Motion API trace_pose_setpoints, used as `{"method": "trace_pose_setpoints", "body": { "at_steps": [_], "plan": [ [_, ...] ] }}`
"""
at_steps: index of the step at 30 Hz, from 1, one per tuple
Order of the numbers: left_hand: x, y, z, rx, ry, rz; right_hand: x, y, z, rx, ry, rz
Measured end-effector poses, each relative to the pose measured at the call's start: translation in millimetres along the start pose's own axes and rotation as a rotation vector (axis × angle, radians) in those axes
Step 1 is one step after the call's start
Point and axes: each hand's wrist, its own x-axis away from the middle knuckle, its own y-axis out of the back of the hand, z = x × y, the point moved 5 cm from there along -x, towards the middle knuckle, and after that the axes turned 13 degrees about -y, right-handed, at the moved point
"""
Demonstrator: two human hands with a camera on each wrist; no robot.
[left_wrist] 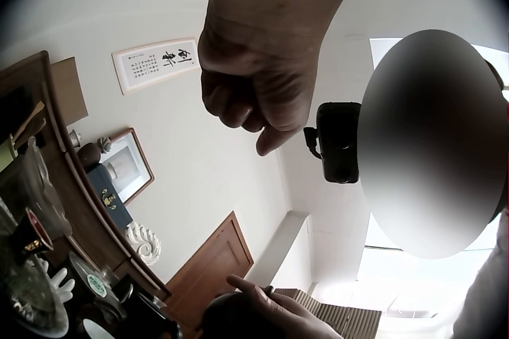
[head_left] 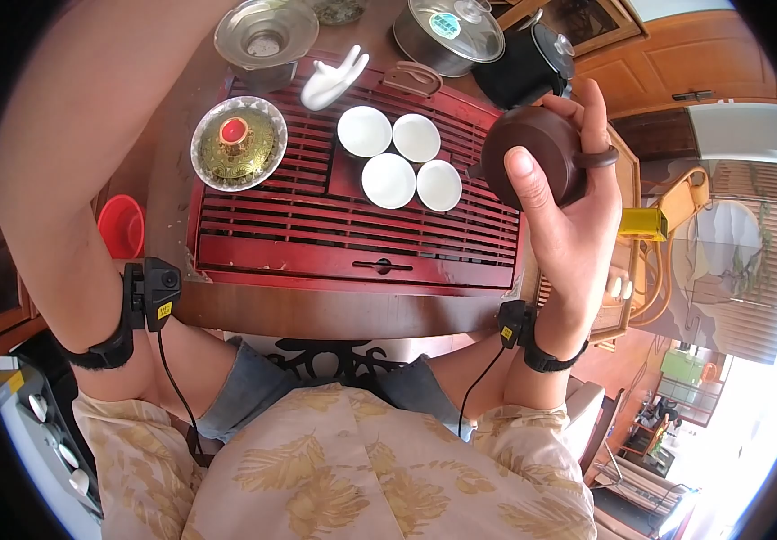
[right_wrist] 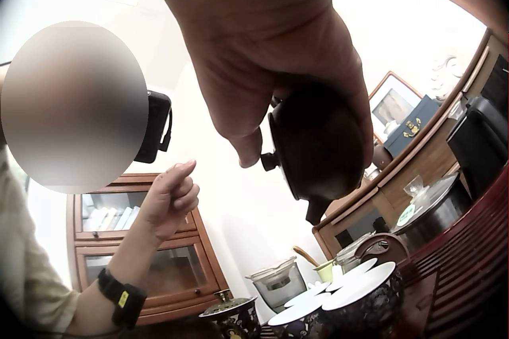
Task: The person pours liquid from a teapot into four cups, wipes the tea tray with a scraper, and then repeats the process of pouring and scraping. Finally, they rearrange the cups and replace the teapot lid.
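Note:
My right hand grips a dark brown clay teapot, lifted over the right side of the tea tray. A finger goes through the pot's loop handle. In the right wrist view the teapot tilts, its spout pointing down and its knob close to my thumb. Several white teacups stand clustered on the slatted tray, left of the spout. My left hand is raised in the air, fingers curled and holding nothing; the head view shows only its forearm.
A lidded bowl with a red knob sits at the tray's left. Behind are a white hand-shaped ornament, a strainer bowl, a glass-lidded pot and a black kettle. A red bucket stands at far left.

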Motion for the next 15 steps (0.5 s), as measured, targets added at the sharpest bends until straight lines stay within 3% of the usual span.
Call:
{"method": "trace_pose_setpoints", "body": {
  "at_steps": [15],
  "plan": [
    [0.0, -0.7, -1.4, -0.038, -0.002, 0.020, 0.5, 0.0, -0.1, -0.005, -0.008, -0.002]
  ]
}}
